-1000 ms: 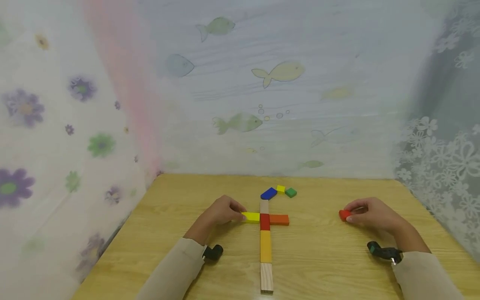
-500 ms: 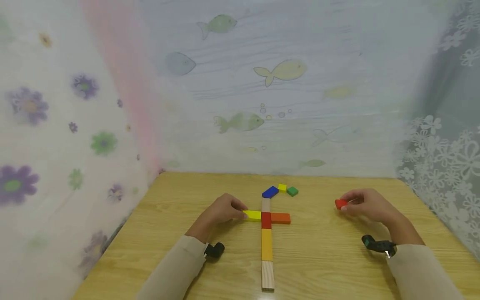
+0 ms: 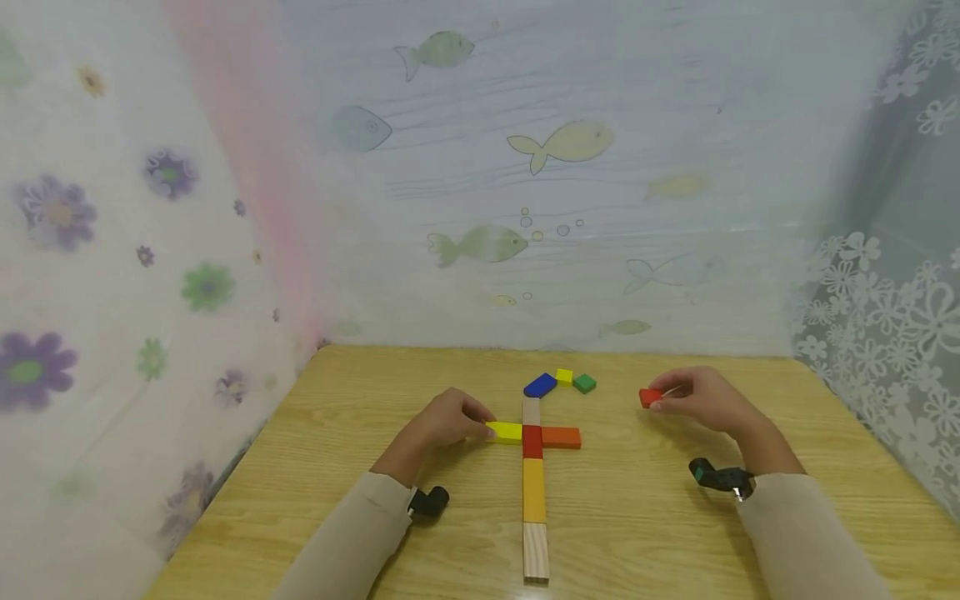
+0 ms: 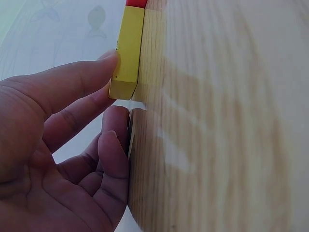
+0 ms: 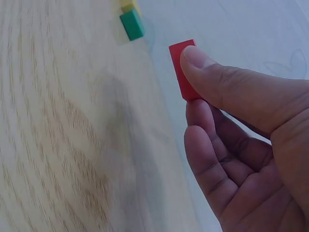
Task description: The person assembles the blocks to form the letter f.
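My left hand (image 3: 450, 423) pinches the outer end of a yellow block (image 4: 128, 53) lying flat on the table. That block's other end meets a dark red block (image 3: 532, 442), and an orange block (image 3: 561, 437) sticks out on the opposite side. A small red block (image 5: 178, 65) is held between the thumb and fingers of my right hand (image 3: 705, 400), above the table to the right. A curved row of a blue block (image 3: 540, 385), a small yellow block (image 3: 565, 377) and a green block (image 3: 585, 383) begins at the far end of the line.
The line of blocks runs toward me through a pale wood block (image 3: 531, 411), an amber block (image 3: 533, 490) and a striped wood block (image 3: 536, 552). Behind the wooden table (image 3: 360, 375) hangs a fish-patterned curtain (image 3: 450, 167).
My right hand has moved left and a little away from me with the red block in it. The left hand has stayed at the yellow block.
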A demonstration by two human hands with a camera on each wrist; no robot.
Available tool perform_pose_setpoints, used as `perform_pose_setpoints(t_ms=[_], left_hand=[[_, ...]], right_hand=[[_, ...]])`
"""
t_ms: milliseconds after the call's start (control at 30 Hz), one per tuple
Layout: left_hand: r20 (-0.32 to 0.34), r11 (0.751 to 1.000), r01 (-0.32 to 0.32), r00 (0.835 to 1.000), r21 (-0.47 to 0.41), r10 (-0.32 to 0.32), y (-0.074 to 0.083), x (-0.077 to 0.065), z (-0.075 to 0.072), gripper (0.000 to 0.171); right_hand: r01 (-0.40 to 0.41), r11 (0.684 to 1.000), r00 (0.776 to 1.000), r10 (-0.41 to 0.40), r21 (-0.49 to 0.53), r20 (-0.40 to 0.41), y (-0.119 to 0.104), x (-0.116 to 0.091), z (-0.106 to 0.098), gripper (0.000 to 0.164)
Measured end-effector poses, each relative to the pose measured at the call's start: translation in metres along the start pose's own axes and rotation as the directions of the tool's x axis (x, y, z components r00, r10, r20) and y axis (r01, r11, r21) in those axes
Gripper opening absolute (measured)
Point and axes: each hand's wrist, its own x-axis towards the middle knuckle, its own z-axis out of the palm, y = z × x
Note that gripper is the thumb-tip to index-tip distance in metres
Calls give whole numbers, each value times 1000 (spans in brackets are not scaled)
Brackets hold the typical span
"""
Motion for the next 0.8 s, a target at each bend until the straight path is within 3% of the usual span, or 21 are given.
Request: perform_pose_setpoints(t_ms=[333,800], left_hand=[[-5,1000,9,1000,13,-9,2,0,0,20],[-1,1000,4,1000,6,-4,2,0,-1,20]], right_hand=[[28,999,999,-27,41,-36,-6,12,14,41],[-32,998,998,35,60,-46,-7,25,29,44]])
